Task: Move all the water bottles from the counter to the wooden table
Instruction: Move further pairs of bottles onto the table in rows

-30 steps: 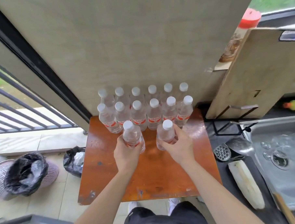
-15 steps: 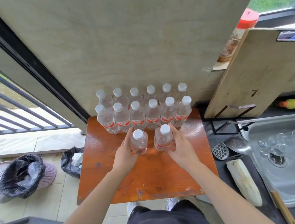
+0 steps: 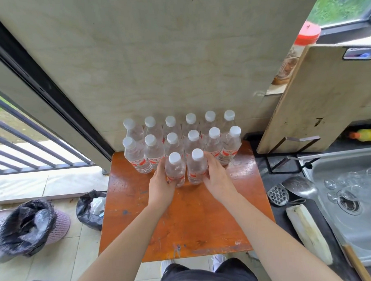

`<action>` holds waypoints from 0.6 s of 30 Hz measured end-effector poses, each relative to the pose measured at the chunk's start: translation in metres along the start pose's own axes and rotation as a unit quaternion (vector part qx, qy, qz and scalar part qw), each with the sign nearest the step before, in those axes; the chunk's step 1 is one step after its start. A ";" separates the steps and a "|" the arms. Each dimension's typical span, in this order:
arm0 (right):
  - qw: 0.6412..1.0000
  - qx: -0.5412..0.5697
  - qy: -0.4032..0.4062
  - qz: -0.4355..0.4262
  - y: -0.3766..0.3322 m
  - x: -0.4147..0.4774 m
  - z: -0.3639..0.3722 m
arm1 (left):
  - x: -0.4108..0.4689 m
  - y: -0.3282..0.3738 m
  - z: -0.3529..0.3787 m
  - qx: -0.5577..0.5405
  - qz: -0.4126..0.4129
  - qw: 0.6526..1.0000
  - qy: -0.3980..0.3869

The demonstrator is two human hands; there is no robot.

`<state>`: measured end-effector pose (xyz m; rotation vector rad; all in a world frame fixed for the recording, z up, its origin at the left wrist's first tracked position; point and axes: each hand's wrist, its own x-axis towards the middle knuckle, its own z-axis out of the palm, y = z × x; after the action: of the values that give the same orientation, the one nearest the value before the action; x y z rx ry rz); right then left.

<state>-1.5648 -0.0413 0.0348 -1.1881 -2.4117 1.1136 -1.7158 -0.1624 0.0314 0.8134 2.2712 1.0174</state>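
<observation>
here, left hand (image 3: pixel 161 185) grips left bottle (image 3: pixel 174 169) — right hand (image 3: pixel 219 179) grips right bottle (image 3: pixel 196 167), both water-filled.

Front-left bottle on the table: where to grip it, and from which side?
Grip the front-left bottle around its labelled middle, from the near left. It stands upright, with the front-right bottle close on its right and other bottles behind; that side is free. The left hand holds it there.

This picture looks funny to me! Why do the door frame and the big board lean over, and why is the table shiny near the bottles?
Head view: the wide-angle lens bends straight lines near the edges, so the door frame and big board lean outward; daylight likely glints off the wooden table as a pale patch right of the bottles; the middle looks sharp.
</observation>
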 end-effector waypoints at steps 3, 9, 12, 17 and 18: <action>1.000 -0.004 -0.001 0.004 -0.005 0.005 0.003 | 0.006 0.004 -0.001 0.007 -0.001 1.000 -0.006; 1.000 -0.005 -0.020 0.008 -0.001 -0.007 -0.001 | -0.006 0.007 -0.020 0.080 0.050 0.995 -0.024; 0.999 -0.030 0.031 -0.023 -0.005 -0.024 -0.014 | -0.021 0.013 -0.040 0.140 0.125 0.982 0.017; 0.964 -0.091 0.243 -0.048 -0.012 -0.059 -0.046 | -0.026 0.020 -0.050 0.185 0.277 0.935 0.123; 0.955 -0.113 0.270 -0.048 -0.010 -0.069 -0.051 | -0.028 0.024 -0.046 0.179 0.294 0.930 0.131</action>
<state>-1.5007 -0.0702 0.0854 -1.2277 -2.1655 0.4103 -1.7197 -0.1905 0.0830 1.6759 2.5424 1.0109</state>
